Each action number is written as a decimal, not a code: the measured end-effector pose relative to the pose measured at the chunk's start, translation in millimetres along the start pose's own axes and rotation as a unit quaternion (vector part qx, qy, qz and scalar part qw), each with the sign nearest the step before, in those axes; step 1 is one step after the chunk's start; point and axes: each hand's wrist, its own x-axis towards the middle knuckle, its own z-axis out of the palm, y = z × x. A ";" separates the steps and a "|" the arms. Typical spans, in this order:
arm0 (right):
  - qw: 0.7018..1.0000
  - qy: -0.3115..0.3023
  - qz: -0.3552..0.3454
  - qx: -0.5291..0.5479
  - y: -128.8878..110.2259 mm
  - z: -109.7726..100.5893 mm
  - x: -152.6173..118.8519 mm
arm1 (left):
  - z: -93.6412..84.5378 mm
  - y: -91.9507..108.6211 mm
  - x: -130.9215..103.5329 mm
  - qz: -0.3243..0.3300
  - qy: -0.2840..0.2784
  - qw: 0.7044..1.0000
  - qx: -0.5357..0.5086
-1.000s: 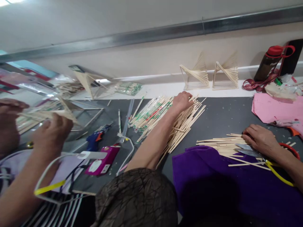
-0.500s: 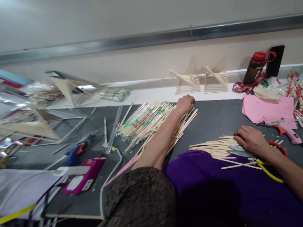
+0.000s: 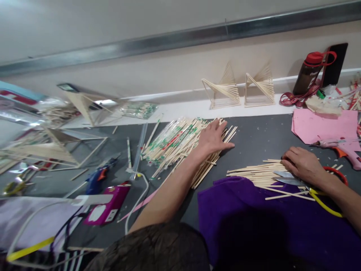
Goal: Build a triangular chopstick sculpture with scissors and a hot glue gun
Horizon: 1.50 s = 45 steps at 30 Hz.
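My left hand (image 3: 213,140) lies with spread fingers on a pile of wooden sticks (image 3: 203,174), beside wrapped chopsticks (image 3: 172,141) in clear plastic with green and red print. To the right, my right hand (image 3: 302,162) rests with curled fingers at the end of a second group of sticks (image 3: 251,172); what its fingers hold, if anything, is hidden. Scissors (image 3: 288,178) with red and yellow handles lie under that hand, blades pointing left, over the sticks. Purple cloth (image 3: 234,195) lies in front of them.
Two stick frames (image 3: 222,94) stand on the white ledge, near a red-capped bottle (image 3: 307,73) and a phone (image 3: 335,64). A pink glue gun (image 3: 345,150) is at right. At left are a blue glue gun (image 3: 96,180), a magenta box (image 3: 108,207) and larger stick structures (image 3: 64,148).
My left hand has drawn back from the far end of the sticks, toward me and left, and its fingers have spread. My right hand has stayed about where it was.
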 end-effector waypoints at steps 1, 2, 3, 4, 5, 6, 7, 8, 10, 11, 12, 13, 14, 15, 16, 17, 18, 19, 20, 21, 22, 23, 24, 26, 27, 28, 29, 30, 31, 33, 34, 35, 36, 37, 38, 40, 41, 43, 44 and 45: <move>1.000 0.003 -0.004 0.001 0.1 0.2 -0.2 | 3.9 2.0 -10.7 -0.016 -0.002 1.000 0.006; 1.000 0.006 -0.008 0.002 0.4 0.4 -0.5 | 7.7 3.3 -19.5 -0.035 0.006 0.999 0.009; 1.000 0.009 -0.010 0.003 0.7 0.5 -0.8 | 10.9 3.8 -26.0 -0.057 0.020 0.998 0.010; 1.000 0.011 -0.012 0.003 1.1 0.7 -1.0 | 13.3 3.7 -30.2 -0.081 0.033 0.996 0.009; 1.000 0.013 -0.013 0.003 1.6 0.9 -1.2 | 14.8 3.2 -32.3 -0.103 0.045 0.994 0.008; 1.000 0.014 -0.014 0.003 2.1 1.0 -1.3 | 15.3 2.2 -32.8 -0.120 0.052 0.991 0.007; 1.000 0.015 -0.015 0.001 2.5 1.0 -1.4 | 15.0 1.2 -32.3 -0.133 0.054 0.990 0.004; 1.000 0.016 -0.016 0.000 2.9 1.0 -1.4 | 14.1 0.1 -31.3 -0.141 0.053 0.989 -0.001; 1.000 0.015 -0.018 0.002 3.4 0.8 -1.4 | 11.4 -1.5 -30.0 -0.146 0.043 0.988 -0.018; 1.000 0.013 -0.019 0.003 3.6 0.6 -1.5 | 10.2 -2.0 -30.2 -0.148 0.038 0.988 -0.030; 1.000 0.010 -0.018 0.004 3.8 0.4 -1.5 | 9.2 -2.1 -31.0 -0.149 0.034 0.988 -0.039; 1.000 0.006 -0.017 0.004 4.1 0.1 -1.6 | 8.7 -2.1 -32.3 -0.148 0.033 0.987 -0.044; 1.000 0.003 -0.015 0.004 4.3 -0.1 -1.6 | 8.5 -1.9 -33.8 -0.146 0.034 0.988 -0.045; 1.000 0.001 -0.014 0.004 4.7 -0.2 -1.7 | 8.7 -1.7 -35.3 -0.143 0.035 0.988 -0.041; 1.000 -0.001 -0.013 0.006 5.0 -0.3 -1.8 | 9.0 -1.5 -36.5 -0.139 0.036 0.989 -0.035; 1.000 -0.002 -0.012 0.007 5.3 -0.3 -1.9 | 9.3 -1.5 -37.2 -0.136 0.035 0.990 -0.028; 1.000 -0.003 -0.012 0.009 5.6 -0.2 -1.9 | 9.5 -1.5 -37.4 -0.135 0.034 0.990 -0.021; 1.000 -0.003 -0.012 0.010 5.8 0.0 -2.0 | 9.5 -1.8 -36.9 -0.136 0.032 0.990 -0.015; 1.000 -0.002 -0.011 0.011 6.0 0.2 -2.1 | 9.3 -2.1 -35.9 -0.139 0.029 0.990 -0.011; 1.000 -0.001 -0.009 0.011 6.1 0.4 -2.2 | 9.1 -2.5 -34.6 -0.144 0.025 0.989 -0.007; 1.000 0.000 -0.007 0.011 6.3 0.6 -2.3 | 8.8 -3.0 -33.0 -0.151 0.021 0.988 -0.004; 1.000 0.001 -0.006 0.011 6.4 0.7 -2.4 | 8.6 -3.5 -31.3 -0.159 0.018 0.987 -0.001; 1.000 0.002 -0.006 0.010 6.5 0.8 -2.5 | 8.6 -3.9 -29.6 -0.167 0.018 0.986 0.001; 1.000 0.002 -0.005 0.009 6.5 0.6 -2.6 | 9.2 -5.1 -26.4 -0.181 0.024 0.983 0.005; 1.000 0.001 -0.005 0.009 6.4 0.4 -2.6 | 9.7 -6.0 -25.1 -0.186 0.034 0.982 0.008; 1.000 -0.001 -0.004 0.009 6.2 0.2 -2.5 | 10.1 -7.3 -23.8 -0.188 0.044 0.981 0.009; 1.000 -0.004 -0.002 0.011 5.9 0.0 -2.4 | 10.3 -9.1 -22.5 -0.190 0.053 0.980 0.010; 1.000 -0.008 0.001 0.014 5.7 -0.3 -2.2 | 10.1 -11.5 -21.2 -0.192 0.059 0.980 0.007; 1.000 -0.012 0.006 0.020 5.7 -0.5 -1.8 | 9.6 -14.7 -19.9 -0.197 0.060 0.979 -0.002; 0.999 -0.020 0.019 0.036 6.4 -1.1 -0.9 | 7.3 -23.6 -17.3 -0.219 0.054 0.974 -0.037; 0.998 -0.026 0.027 0.048 7.4 -1.7 -0.3 | 5.9 -29.0 -16.2 -0.234 0.051 0.969 -0.057; 0.997 -0.034 0.034 0.062 9.0 -2.7 0.3 | 4.6 -34.9 -15.4 -0.249 0.051 0.964 -0.074; 0.995 -0.045 0.039 0.079 10.9 -4.3 0.8 | 3.4 -40.9 -14.9 -0.262 0.053 0.960 -0.087; 0.993 -0.057 0.040 0.097 13.3 -6.6 1.2 | 2.6 -46.8 -14.7 -0.273 0.056 0.956 -0.097; 0.990 -0.069 0.039 0.114 15.8 -9.8 1.6 | 2.3 -52.1 -14.8 -0.279 0.061 0.952 -0.106; 0.987 -0.087 0.031 0.133 20.4 -18.2 2.5 | 2.6 -60.1 -15.6 -0.285 0.069 0.948 -0.123; 0.986 -0.090 0.026 0.134 22.1 -23.2 3.4 | 3.2 -62.6 -16.0 -0.287 0.074 0.946 -0.131; 0.989 -0.083 0.007 0.124 23.3 -33.5 7.6 | 4.3 -64.3 -16.6 -0.284 0.079 0.946 -0.133; 0.990 -0.076 -0.007 0.116 22.4 -38.2 11.5 | 4.7 -63.7 -16.7 -0.282 0.079 0.947 -0.131; 0.992 -0.072 -0.021 0.104 20.4 -42.4 17.0 | 4.8 -62.4 -16.7 -0.280 0.079 0.948 -0.129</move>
